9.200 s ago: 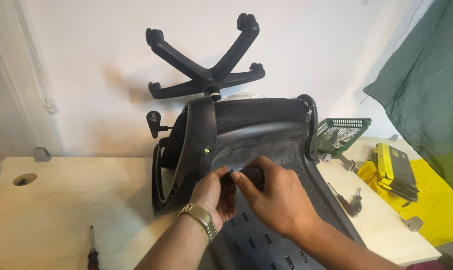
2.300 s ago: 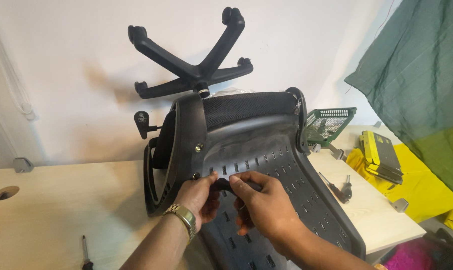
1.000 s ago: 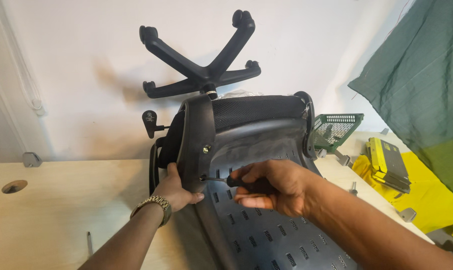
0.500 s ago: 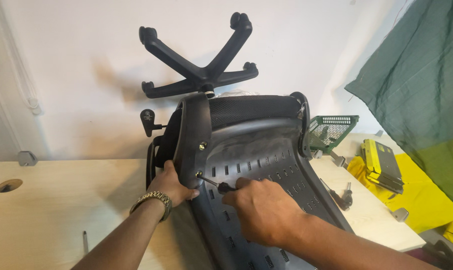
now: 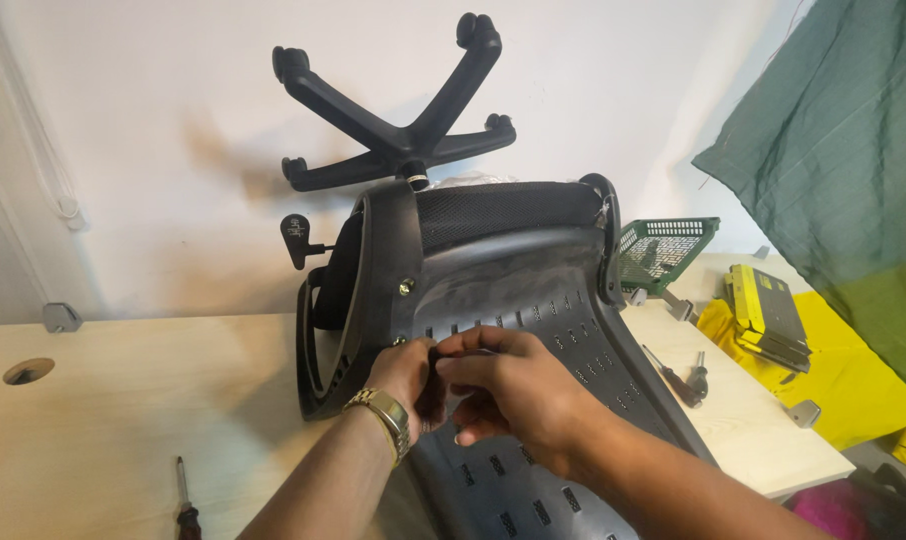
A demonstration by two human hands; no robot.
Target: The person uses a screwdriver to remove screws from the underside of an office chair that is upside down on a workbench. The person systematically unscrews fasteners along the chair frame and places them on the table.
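A black office chair (image 5: 493,260) lies tipped over on the light wooden table (image 5: 123,400), its star base (image 5: 398,120) with castors sticking up toward the wall. The slotted plastic backrest shell (image 5: 563,320) faces me. My left hand (image 5: 403,375), wearing a gold wristwatch, rests on the shell beside the armrest frame (image 5: 373,290). My right hand (image 5: 508,390) meets it there, fingers pinched together on the shell. What the fingertips pinch is hidden. A metal bolt (image 5: 406,288) shows on the frame just above.
A screwdriver (image 5: 185,505) lies at the table's front left, near a round cable hole (image 5: 28,371). Two tools (image 5: 678,375) lie right of the chair. A green plastic basket (image 5: 663,250), a yellow-black case (image 5: 768,315) on yellow cloth and a hanging green cloth (image 5: 843,170) stand to the right.
My right hand has moved up and left along the shell to meet my left hand. My left hand has shifted from the frame edge to the same spot.
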